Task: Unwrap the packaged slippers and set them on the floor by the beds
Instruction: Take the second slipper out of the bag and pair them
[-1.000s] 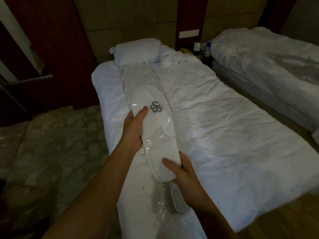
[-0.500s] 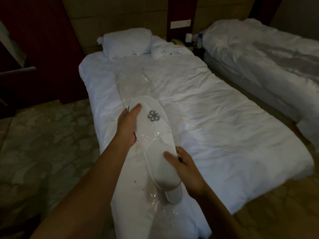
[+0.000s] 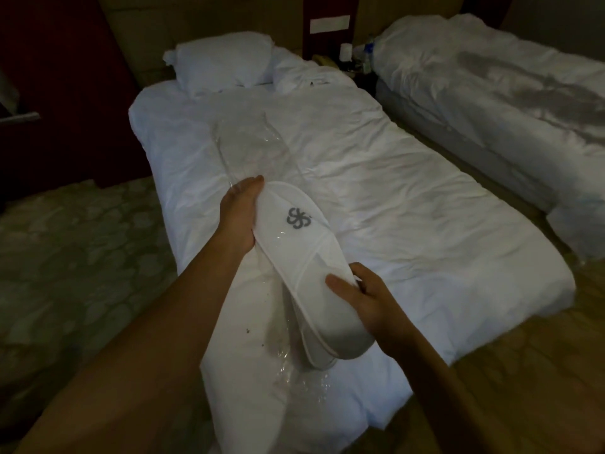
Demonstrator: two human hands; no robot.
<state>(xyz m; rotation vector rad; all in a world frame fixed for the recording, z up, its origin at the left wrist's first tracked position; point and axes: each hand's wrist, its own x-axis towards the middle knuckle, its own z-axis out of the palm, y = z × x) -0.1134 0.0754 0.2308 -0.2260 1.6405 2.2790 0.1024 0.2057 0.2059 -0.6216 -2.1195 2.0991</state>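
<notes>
A pair of white slippers (image 3: 304,253) with a grey flower logo lies stacked in clear plastic wrap (image 3: 248,149), held over the near bed (image 3: 409,217). My left hand (image 3: 239,217) grips the toe end from the left side. My right hand (image 3: 363,296) holds the heel end, thumb on top. The lower slipper's edge shows beneath the upper one near the heel. The wrap trails loose past the toe onto the sheet, and more of it lies crumpled below the heel.
A white pillow (image 3: 226,63) sits at the head of the near bed. A second white bed (image 3: 510,103) stands to the right, with a narrow floor gap (image 3: 451,162) between them. A nightstand with small items (image 3: 350,57) is at the back. Patterned floor (image 3: 75,257) spreads left.
The slippers have come down and nearer, and the toe has swung left. The plastic now trails further off the toe. Both hands keep their grip, and the view has tilted down.
</notes>
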